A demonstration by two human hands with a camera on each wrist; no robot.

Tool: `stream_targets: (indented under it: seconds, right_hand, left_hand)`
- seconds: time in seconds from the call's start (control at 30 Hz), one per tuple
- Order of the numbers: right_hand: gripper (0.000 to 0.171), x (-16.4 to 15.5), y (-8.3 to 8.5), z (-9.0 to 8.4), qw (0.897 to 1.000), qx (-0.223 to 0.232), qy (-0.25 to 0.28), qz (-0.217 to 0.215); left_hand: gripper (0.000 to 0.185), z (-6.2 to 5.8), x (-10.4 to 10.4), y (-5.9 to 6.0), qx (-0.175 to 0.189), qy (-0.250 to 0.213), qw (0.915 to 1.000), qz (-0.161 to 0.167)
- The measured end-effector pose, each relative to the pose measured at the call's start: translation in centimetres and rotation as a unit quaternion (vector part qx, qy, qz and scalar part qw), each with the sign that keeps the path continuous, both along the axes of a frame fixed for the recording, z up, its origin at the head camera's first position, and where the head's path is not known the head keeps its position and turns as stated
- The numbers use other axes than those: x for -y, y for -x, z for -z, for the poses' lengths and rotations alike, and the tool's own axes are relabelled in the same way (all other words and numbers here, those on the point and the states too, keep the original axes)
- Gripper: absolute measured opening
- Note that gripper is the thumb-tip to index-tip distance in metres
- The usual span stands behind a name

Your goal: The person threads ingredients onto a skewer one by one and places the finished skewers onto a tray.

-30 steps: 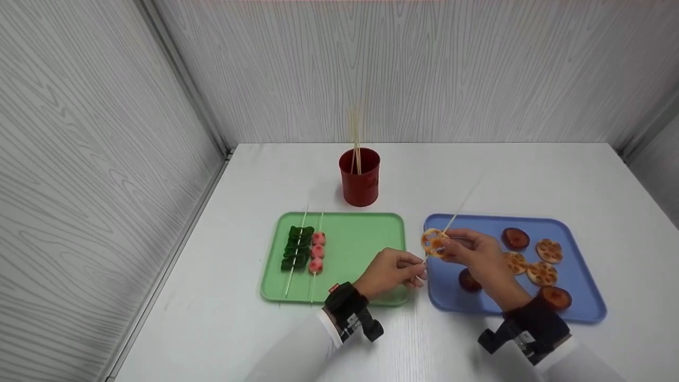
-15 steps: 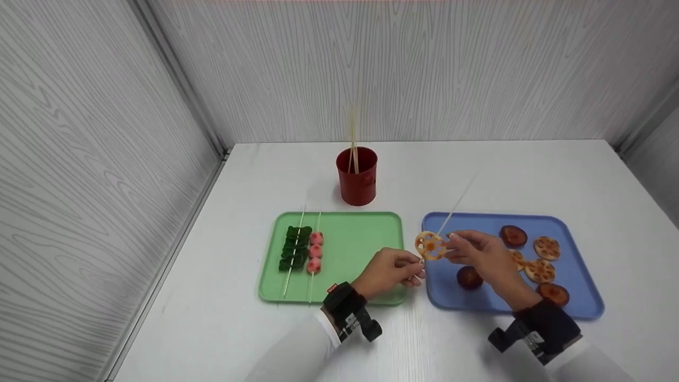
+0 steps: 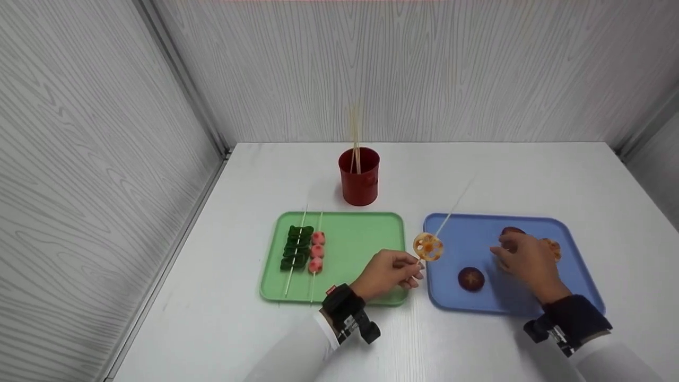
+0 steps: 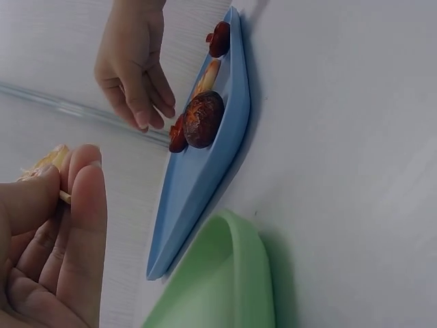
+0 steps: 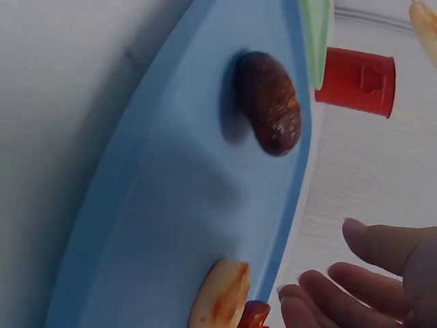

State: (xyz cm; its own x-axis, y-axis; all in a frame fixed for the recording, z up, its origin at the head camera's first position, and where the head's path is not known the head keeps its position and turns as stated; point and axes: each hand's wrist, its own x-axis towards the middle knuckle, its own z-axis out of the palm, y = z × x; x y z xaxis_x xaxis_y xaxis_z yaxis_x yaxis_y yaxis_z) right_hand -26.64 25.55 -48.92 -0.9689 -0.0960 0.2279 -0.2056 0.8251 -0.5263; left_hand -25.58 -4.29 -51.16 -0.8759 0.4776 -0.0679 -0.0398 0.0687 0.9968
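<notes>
White table [image 3: 201, 323], grey wood-grain walls [image 3: 414, 74]. Left hand [image 3: 383, 275] pinches skewer [image 3: 451, 214], tilted, one lotus slice [image 3: 428, 246] threaded just past fingertips, by blue tray's [image 3: 445, 300] left edge. Right hand [image 3: 530, 265] well apart, fingers loose and spread, above blue tray; mushroom [image 3: 471, 279] lies nearby. Green tray [image 3: 360, 228] left, two loaded skewers on it. Red cup [image 3: 359, 188] behind, holding sticks.

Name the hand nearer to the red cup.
Left. The left hand, pinching a skewer, is on the near side of the red cup and slightly to its right; the right hand, above the blue tray, is farther off to the right.
</notes>
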Motion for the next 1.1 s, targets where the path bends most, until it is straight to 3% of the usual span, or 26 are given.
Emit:
stream_targets:
  seconds: [0.07,0.27,0.53,0.77,0.9,1.1]
  right_hand:
    - [0.019,-0.5,0.1,0.3,1.0,-0.005,-0.029,0.009]
    - [0.024,-1.3,0.0,0.8,0.996,0.006,-0.085,0.033]
    - [0.029,-1.7,-0.3,1.1,0.991,0.059,-0.111,0.04]
    - [0.027,-1.8,-0.2,1.3,0.989,0.079,-0.118,0.03]
    - [0.028,-1.6,-0.3,1.3,0.991,0.052,-0.114,0.039]
    - [0.018,-0.9,-0.7,1.3,0.994,-0.03,-0.103,0.031]
  left_hand:
    - [0.019,0.2,0.0,0.0,-0.002,-0.002,1.0,-0.003]
    - [0.018,0.2,-0.2,-0.1,-0.006,0.0,1.0,-0.001]
    - [0.018,0.1,0.0,-0.2,0.001,0.0,1.0,-0.004]
    - [0.019,0.3,0.3,0.0,-0.003,-0.005,1.0,0.002]
    - [0.019,0.3,0.3,-0.1,-0.007,-0.004,1.0,0.003]
    - [0.02,0.3,0.3,-0.2,-0.004,-0.006,1.0,-0.001]
